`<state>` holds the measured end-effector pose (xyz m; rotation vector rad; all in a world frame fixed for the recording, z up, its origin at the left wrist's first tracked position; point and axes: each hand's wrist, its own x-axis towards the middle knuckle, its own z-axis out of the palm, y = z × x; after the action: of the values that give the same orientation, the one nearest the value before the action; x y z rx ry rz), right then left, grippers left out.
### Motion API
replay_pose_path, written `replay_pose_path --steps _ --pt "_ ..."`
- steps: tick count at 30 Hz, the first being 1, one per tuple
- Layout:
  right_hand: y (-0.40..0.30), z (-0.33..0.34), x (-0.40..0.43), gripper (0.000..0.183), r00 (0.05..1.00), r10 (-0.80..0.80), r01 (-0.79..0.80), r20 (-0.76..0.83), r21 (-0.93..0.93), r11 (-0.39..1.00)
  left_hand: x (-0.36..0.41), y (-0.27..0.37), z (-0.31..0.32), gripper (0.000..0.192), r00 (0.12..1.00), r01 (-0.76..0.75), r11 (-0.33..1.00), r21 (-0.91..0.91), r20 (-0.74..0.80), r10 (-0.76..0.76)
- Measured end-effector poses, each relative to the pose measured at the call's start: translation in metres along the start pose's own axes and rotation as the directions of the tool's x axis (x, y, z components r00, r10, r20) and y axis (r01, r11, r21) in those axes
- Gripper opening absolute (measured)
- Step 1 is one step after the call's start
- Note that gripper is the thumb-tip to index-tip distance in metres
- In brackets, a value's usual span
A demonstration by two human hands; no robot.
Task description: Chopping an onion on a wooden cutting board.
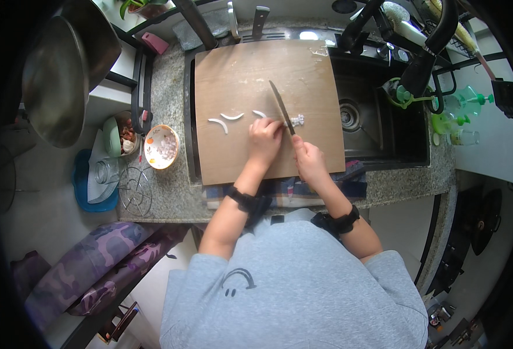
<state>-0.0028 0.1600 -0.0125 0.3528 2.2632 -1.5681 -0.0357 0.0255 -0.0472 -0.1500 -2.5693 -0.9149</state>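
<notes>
My right hand [311, 161] grips the handle of a kitchen knife [280, 101], its blade slanting up and left over a wooden cutting board [234, 161]. Beside the blade, my left hand [265, 137] presses a white vegetable strip, mostly hidden under its curled fingers, onto the board. Small diced white pieces [299, 119] lie just right of the blade. A curved white slice [259, 114] shows above my left hand, and two more curved slices [231, 116] rest farther left. Left of the board, a patterned bowl [148, 152] contains diced pale pieces [168, 146].
The board lies across a dark sink [370, 131], whose right basin is exposed. A wire rack [135, 192], glass jar [104, 171] and green-rimmed container [111, 136] stand at left. A black faucet [357, 30] rises at back right. Green bottles [446, 123] stand at right.
</notes>
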Motion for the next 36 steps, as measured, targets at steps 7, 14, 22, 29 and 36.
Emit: replay_pose_path --steps 7,14,22,29,36 --pt "0.000 0.001 0.003 0.055 1.000 -0.022 0.021 0.022 0.014 1.000 0.003 -0.001 0.001 0.008 1.000 -0.026 0.999 -0.021 -0.016 0.026" --pt "-0.005 -0.001 0.011 0.056 0.997 0.038 -0.040 0.071 0.033 0.999 0.002 -0.002 0.003 0.008 1.000 -0.030 0.999 -0.017 -0.009 0.030" --pt "-0.001 0.005 0.013 0.063 0.998 0.042 -0.044 -0.036 -0.054 0.998 0.002 0.000 0.003 0.008 1.000 -0.019 1.000 -0.006 -0.003 0.019" --pt "-0.003 -0.002 0.012 0.063 0.997 0.023 -0.028 -0.071 -0.073 0.997 0.004 0.000 0.005 0.008 0.999 -0.031 0.999 -0.012 0.019 0.031" --pt "-0.002 -0.008 0.002 0.062 0.999 -0.002 0.002 -0.036 0.009 1.000 0.006 0.000 0.008 0.009 0.999 -0.048 0.998 -0.031 0.018 0.048"
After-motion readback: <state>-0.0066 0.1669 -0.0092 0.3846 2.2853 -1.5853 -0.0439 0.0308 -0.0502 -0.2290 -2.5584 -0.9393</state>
